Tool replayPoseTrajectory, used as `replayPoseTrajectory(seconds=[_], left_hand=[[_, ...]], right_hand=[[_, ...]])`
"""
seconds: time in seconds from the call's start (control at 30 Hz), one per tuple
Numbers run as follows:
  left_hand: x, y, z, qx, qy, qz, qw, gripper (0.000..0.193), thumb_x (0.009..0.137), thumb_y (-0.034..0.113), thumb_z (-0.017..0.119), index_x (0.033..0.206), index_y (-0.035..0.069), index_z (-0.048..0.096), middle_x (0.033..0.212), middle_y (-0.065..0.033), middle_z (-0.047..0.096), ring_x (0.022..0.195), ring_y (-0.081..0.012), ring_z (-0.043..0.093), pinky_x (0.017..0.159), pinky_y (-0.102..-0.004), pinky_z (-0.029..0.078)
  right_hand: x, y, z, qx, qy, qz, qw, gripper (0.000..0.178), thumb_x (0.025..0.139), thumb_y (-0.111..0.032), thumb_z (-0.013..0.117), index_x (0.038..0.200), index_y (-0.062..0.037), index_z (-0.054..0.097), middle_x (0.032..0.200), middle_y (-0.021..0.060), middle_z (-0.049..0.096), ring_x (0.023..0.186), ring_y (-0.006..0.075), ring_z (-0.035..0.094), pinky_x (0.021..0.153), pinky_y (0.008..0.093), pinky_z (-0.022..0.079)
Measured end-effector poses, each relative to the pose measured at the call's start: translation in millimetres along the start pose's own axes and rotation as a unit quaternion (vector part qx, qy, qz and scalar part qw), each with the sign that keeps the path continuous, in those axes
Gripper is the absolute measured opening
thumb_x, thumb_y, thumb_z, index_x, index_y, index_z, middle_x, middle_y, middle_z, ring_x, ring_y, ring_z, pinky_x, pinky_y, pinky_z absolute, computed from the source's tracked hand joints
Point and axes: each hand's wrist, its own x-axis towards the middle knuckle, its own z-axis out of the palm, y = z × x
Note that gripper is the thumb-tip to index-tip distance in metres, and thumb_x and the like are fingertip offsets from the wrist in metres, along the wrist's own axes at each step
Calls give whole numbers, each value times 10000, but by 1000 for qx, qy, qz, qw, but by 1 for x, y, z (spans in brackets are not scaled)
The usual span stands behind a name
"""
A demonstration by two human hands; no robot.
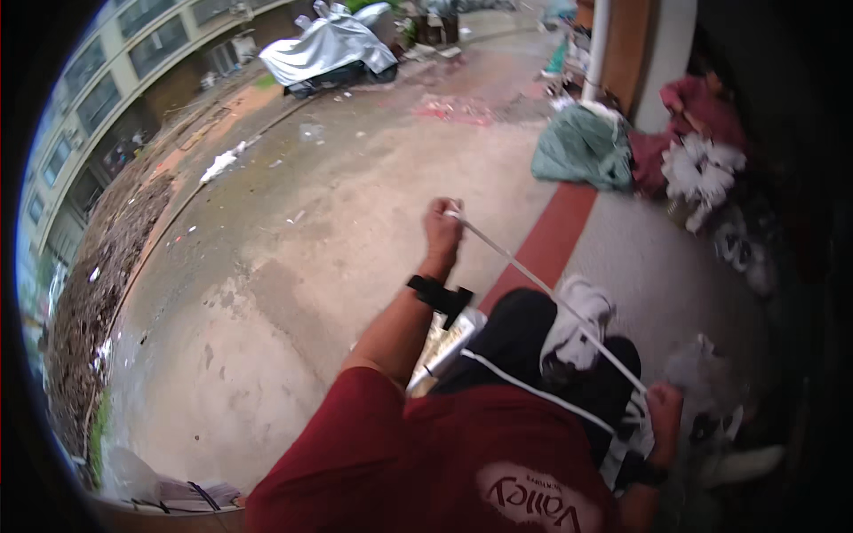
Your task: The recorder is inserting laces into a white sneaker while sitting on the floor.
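A long white cord (533, 277) runs taut between my two hands. My left hand (442, 229) is stretched out over the concrete ground, closed on the cord's far end, with a black strap (439, 296) on its wrist. My right hand (665, 409) is low at the right, closed on the near end, beside crumpled white material (706, 369). The cord passes over my black-trousered leg (515, 333) and a white shoe (579, 322). A silvery object (449, 345) lies under my left forearm; I cannot tell what it is.
A vehicle under a silver cover (329, 46) stands at the far end of the concrete yard (355, 195). A green bundle (582, 147) and red and white items (702, 164) lie by the wall at the right. A red-painted strip (555, 235) edges the pavement. Papers (178, 493) lie lower left.
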Motion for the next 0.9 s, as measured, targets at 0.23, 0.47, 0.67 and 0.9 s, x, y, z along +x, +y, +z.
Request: replayPoseTrajectory(seconds=[0.23,0.47,0.67,0.9], left_hand=[[-39,-47,-168,709,-346,-1,614,270,670,177,728,897,67,629,881,-175,640,872,-332,605,734,-392,483],[-79,-73,-25,369,-379,136,838,179,727,57,679,878,-18,617,886,-169,638,804,-292,631,708,-336,493],[-128,-77,75,328,-520,97,782,225,762,131,682,915,-17,610,818,-122,631,750,-178,606,650,-297,475],[-117,-66,90,389,-472,330,719,118,738,148,631,700,70,552,714,-109,579,678,-331,574,569,-383,471]], right_hand=[[11,27,-2,-315,-80,79,942,186,686,-120,618,819,10,613,786,203,602,805,373,578,697,409,462],[41,-25,69,-173,6,-136,975,393,668,20,619,1053,-1,544,1071,186,537,1022,360,518,880,377,428],[68,-43,112,-176,-31,-168,969,299,702,54,540,995,-1,513,972,224,541,919,380,540,768,422,453],[92,-29,109,-269,19,-214,939,46,753,-75,506,715,-64,530,600,177,550,606,367,577,542,455,450]])
